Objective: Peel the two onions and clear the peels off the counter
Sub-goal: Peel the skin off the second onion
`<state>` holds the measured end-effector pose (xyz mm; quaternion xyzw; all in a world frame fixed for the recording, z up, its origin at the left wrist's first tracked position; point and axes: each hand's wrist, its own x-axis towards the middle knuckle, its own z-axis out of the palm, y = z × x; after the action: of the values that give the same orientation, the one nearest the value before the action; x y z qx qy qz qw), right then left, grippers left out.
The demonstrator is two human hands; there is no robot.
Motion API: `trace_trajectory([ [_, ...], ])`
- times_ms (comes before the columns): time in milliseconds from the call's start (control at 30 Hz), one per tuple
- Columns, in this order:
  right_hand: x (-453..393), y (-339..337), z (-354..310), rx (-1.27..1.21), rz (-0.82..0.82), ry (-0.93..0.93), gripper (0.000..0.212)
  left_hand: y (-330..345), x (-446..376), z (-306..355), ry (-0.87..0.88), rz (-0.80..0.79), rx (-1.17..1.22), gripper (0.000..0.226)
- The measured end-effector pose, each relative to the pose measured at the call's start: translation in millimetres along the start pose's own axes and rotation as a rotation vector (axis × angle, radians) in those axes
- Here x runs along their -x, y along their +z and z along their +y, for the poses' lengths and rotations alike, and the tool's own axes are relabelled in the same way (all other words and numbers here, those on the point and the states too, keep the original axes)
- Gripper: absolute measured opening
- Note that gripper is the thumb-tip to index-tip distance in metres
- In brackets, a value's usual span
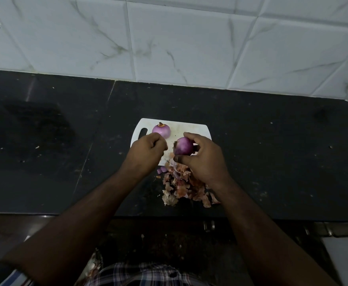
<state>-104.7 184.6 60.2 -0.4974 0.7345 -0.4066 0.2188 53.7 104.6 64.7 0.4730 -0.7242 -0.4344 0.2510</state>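
Fingers of my right hand (pixel 205 159) curl round the second onion (pixel 183 146), holding it just above the near edge of the white cutting board (pixel 189 129). My left hand (pixel 148 148) sits beside it with fingers curled in; whether they pinch a scrap of skin I cannot tell. I judge the peeling almost done: the first onion (pixel 161 130) rests peeled at the board's far left. Peels (pixel 184 187) lie heaped on the dark counter (pixel 272 151), near side. Next comes gathering them. No bin or bowl shows.
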Motion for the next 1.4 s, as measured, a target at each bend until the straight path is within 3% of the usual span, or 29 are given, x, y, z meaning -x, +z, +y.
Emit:
trace_trajectory([
  [67,0.3,-3.8,3.2,-0.162,-0.044,0.103,0.066,0.9,1.6,-3.7,-0.014,-0.026,0.028,0.029],
  [167,-0.1,-5.6,12.1,-0.427,-0.109,0.242,0.067,1.4,0.8,-11.1,0.023,-0.066,0.119,0.011],
  [267,0.9,-7.3,16.4,-0.556,-0.172,0.289,0.063,2.3,2.6,-6.5,0.010,-0.113,0.219,0.009],
  [500,4.3,-2.0,18.5,-0.474,-0.120,0.154,0.062,4.7,4.2,10.9,0.011,-0.062,0.122,0.012],
  [733,0.9,-2.6,14.1,-0.396,-0.139,0.100,0.064,4.9,3.2,14.6,0.262,0.023,-0.173,0.019],
  [867,1.5,-9.5,11.8,-0.580,-0.235,0.150,0.052,6.8,-7.3,6.5,0.396,0.019,-0.262,0.028],
  [1067,8.6,-15.6,10.0,-0.985,-0.336,0.377,0.036,13.1,-8.0,10.6,0.119,-0.100,0.020,0.029],
  [1233,10.7,-19.9,12.6,-0.950,-0.351,0.431,0.020,8.3,-6.2,4.2,0.159,-0.281,0.214,0.021],
  [1400,11.4,-18.7,10.5,-0.909,-0.346,0.472,0.019,14.5,-15.2,2.5,0.004,-0.186,0.392,0.016],
])
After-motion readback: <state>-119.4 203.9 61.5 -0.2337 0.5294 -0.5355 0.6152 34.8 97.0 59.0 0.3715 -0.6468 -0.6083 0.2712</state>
